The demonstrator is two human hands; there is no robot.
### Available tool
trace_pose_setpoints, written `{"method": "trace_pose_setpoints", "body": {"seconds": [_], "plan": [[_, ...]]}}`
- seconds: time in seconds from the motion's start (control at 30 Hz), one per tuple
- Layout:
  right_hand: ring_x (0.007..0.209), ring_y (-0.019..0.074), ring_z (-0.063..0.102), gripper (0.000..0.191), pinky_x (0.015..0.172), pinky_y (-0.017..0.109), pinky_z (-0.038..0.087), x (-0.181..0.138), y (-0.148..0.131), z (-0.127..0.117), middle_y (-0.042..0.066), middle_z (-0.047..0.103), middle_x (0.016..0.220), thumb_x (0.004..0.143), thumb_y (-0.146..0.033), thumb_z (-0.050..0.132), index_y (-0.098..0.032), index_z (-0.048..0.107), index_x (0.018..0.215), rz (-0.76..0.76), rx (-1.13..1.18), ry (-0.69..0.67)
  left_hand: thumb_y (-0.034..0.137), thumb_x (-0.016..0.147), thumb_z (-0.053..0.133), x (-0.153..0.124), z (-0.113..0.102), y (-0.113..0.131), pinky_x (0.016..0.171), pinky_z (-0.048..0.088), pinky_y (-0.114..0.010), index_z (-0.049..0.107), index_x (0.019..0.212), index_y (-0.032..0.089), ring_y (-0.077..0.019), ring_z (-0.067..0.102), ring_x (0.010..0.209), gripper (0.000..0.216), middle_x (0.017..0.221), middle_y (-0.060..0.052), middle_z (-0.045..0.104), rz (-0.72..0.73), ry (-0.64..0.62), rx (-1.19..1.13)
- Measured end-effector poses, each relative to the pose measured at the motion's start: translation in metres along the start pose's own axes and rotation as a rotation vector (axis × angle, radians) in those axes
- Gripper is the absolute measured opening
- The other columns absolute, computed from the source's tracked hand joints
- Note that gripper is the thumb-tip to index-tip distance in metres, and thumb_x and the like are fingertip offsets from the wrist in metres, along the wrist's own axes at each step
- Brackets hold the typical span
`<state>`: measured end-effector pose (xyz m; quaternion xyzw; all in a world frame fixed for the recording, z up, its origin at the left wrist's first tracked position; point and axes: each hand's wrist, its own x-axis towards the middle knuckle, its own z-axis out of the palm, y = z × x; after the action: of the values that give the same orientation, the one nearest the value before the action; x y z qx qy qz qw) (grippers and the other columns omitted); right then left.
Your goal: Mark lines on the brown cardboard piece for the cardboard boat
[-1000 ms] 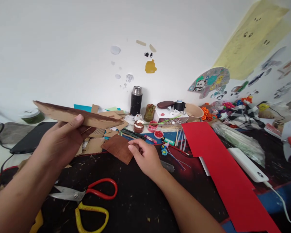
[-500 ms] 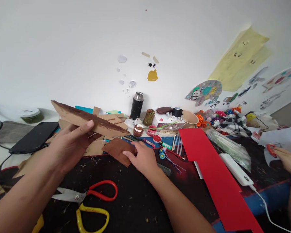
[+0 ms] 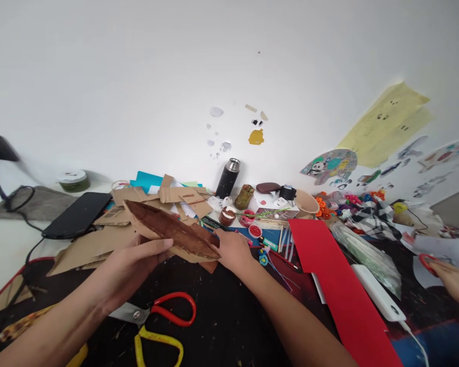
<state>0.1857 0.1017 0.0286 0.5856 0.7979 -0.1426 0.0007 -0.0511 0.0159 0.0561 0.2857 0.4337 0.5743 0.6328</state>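
My left hand [image 3: 141,265] is closed around a boat-shaped cardboard piece [image 3: 168,227], thumb on its near side. The hollow inside is dark brown, the outer side plain tan. At the boat's right tip is my right hand [image 3: 235,250], its fingers partly hidden behind the boat. They are closed on a brown-painted cardboard piece [image 3: 209,266], of which only a lower corner shows below the boat. Large scissors [image 3: 141,316] with one red and one yellow handle lie on the dark mat below my hands.
Cardboard scraps [image 3: 87,244] and a black phone-like slab [image 3: 78,214] lie at left. Behind stand a black flask [image 3: 228,178] and paint pots [image 3: 255,231]. Red card [image 3: 325,275] and a white power strip [image 3: 378,293] lie at right, where another person's hand [image 3: 449,275] holds red-handled scissors.
My left hand has lowered the cardboard boat and tipped its brown inside toward me. The boat now covers most of the brown piece at my right hand. The view has tilted up.
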Motion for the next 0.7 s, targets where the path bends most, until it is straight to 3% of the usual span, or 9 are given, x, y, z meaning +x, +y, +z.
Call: {"method": "trace_pose_setpoints", "body": {"seconds": [0.2,0.3,0.37,0.43,0.53,0.6,0.7], "plan": [[0.112,0.0377,0.083,0.039,0.088,0.037,0.051,0.009,0.004,0.009,0.016,0.089,0.116,0.098,-0.052,0.090,-0.021,0.083,0.121,0.032,0.146,0.044,0.046,0.066,0.111,-0.012,-0.002,-0.003,0.113,0.069,-0.050,0.077,0.153,0.028,-0.0455,0.077,0.143,0.095,0.148,-0.014,0.085,-0.011,-0.059,-0.033],[0.098,0.0300,0.078,0.025,0.080,0.033,0.043,0.005,0.011,0.014,0.008,0.084,0.097,0.095,-0.043,0.092,-0.023,0.079,0.102,0.025,0.307,0.106,0.047,0.064,0.113,-0.015,-0.002,-0.005,0.116,0.067,-0.051,0.079,0.150,0.026,-0.0459,0.077,0.142,0.095,0.144,-0.015,0.086,-0.037,-0.063,-0.023],[0.081,0.0236,0.070,0.028,0.073,0.032,0.038,0.002,0.017,0.016,0.001,0.075,0.080,0.092,-0.043,0.093,-0.023,0.072,0.088,0.021,0.454,0.135,0.046,0.063,0.113,-0.017,-0.002,-0.007,0.118,0.066,-0.053,0.080,0.148,0.025,-0.0464,0.078,0.140,0.093,0.142,-0.016,0.087,-0.056,-0.063,-0.029],[0.068,0.0191,0.058,0.041,0.067,0.031,0.035,0.000,0.023,0.017,-0.004,0.062,0.067,0.090,-0.052,0.092,-0.024,0.065,0.078,0.024,0.627,0.154,0.044,0.063,0.113,-0.018,-0.003,-0.010,0.119,0.065,-0.055,0.081,0.146,0.025,-0.0468,0.079,0.139,0.090,0.141,-0.015,0.088,-0.063,-0.052,-0.038],[0.063,0.0166,0.049,0.060,0.064,0.030,0.036,-0.005,0.032,0.020,-0.007,0.051,0.063,0.085,-0.079,0.084,-0.026,0.057,0.074,0.041,0.902,0.218,0.045,0.062,0.113,-0.019,-0.008,-0.014,0.120,0.065,-0.056,0.082,0.144,0.026,-0.0470,0.079,0.139,0.089,0.141,-0.015,0.088,-0.074,-0.019,-0.028],[0.064,0.0170,0.050,0.069,0.064,0.030,0.039,-0.011,0.035,0.022,-0.006,0.052,0.066,0.081,-0.092,0.077,-0.027,0.054,0.074,0.065,1.074,0.275,0.048,0.059,0.114,-0.021,-0.014,-0.016,0.120,0.064,-0.056,0.082,0.142,0.026,-0.0479,0.078,0.139,0.091,0.142,-0.015,0.087,-0.099,-0.006,0.003],[0.065,0.0190,0.056,0.073,0.065,0.032,0.047,-0.023,0.037,0.026,-0.002,0.061,0.072,0.079,-0.098,0.075,-0.028,0.053,0.077,0.105,1.285,0.328,0.051,0.059,0.114,-0.023,-0.021,-0.021,0.120,0.064,-0.056,0.086,0.135,0.027,-0.0489,0.077,0.141,0.085,0.140,-0.014,0.088,-0.166,-0.029,0.075]]}}
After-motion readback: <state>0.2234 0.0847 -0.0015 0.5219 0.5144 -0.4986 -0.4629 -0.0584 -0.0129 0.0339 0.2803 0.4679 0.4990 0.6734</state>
